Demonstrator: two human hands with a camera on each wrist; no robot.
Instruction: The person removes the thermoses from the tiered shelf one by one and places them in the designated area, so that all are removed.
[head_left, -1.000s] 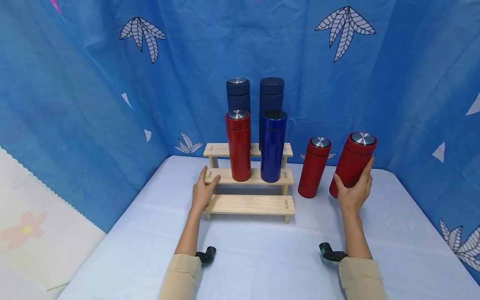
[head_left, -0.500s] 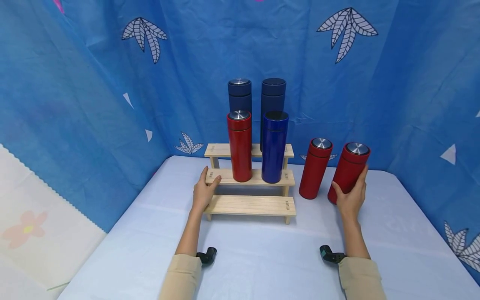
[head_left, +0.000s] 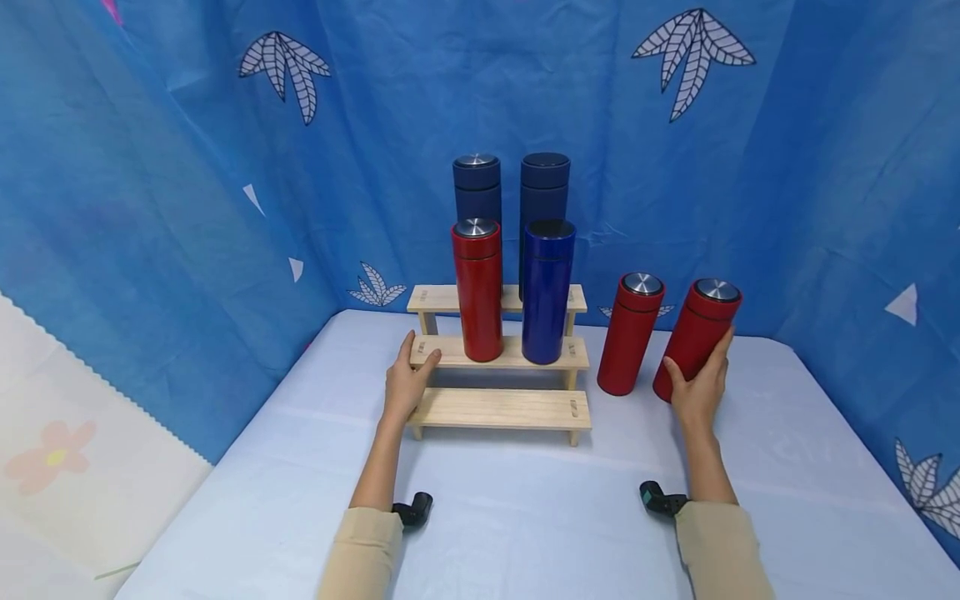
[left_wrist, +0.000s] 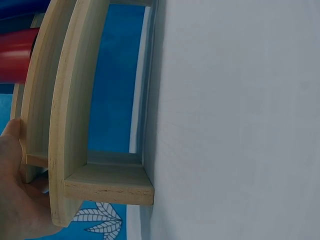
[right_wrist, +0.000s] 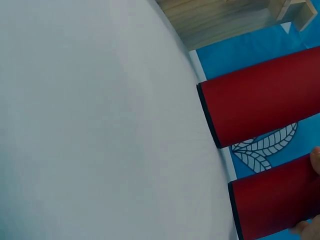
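A three-step wooden rack (head_left: pixel 501 408) stands mid-table, its left end gripped at the middle step by my left hand (head_left: pixel 405 383), thumb over the top. On that middle step are a glossy red thermos (head_left: pixel 480 292) and a glossy blue thermos (head_left: pixel 547 296). Two dark navy thermoses, the left navy thermos (head_left: pixel 477 179) and the right navy thermos (head_left: pixel 544 187), stand on the top step behind. My right hand (head_left: pixel 699 392) holds a matte red thermos (head_left: pixel 693 337) round its right side, fingers partly hidden. Left of it, apart, stands another matte red thermos (head_left: pixel 630 337).
A white cloth covers the table (head_left: pixel 525 517). Blue leaf-printed curtain (head_left: pixel 397 125) hangs behind and at both sides. Each wrist wears a black camera mount, the left mount (head_left: pixel 414 510) and the right mount (head_left: pixel 662 500). The rack's lowest step bears no thermos.
My right hand has brought its red thermos a little left and lower, nearer the other matte red one. The left hand keeps its grip on the rack.
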